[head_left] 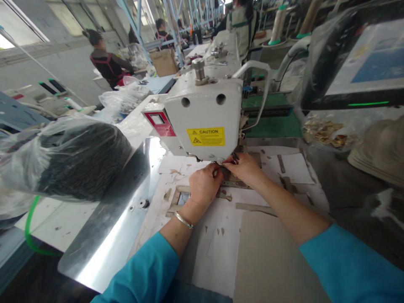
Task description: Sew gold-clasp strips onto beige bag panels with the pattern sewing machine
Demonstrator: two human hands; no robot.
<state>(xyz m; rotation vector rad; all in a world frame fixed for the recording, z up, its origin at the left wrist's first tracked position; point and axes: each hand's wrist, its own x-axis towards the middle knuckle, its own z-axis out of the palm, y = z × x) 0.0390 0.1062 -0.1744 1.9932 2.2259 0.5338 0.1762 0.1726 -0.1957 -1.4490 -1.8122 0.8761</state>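
Blue sleeves [145, 265] lead to the left hand [205, 183] and right hand [243, 168], beneath the sewing machine [205, 111] ahead; I cannot tell whether either grip is closed. Leftward, a bulging plastic bag [85, 162] crowds the worktop [71, 216]; people [109, 63] work beyond.

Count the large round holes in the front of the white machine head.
2. On the white machine head, one hole is above the yellow caution label's left end, the other hole above its right end. Sides facing away are hidden.
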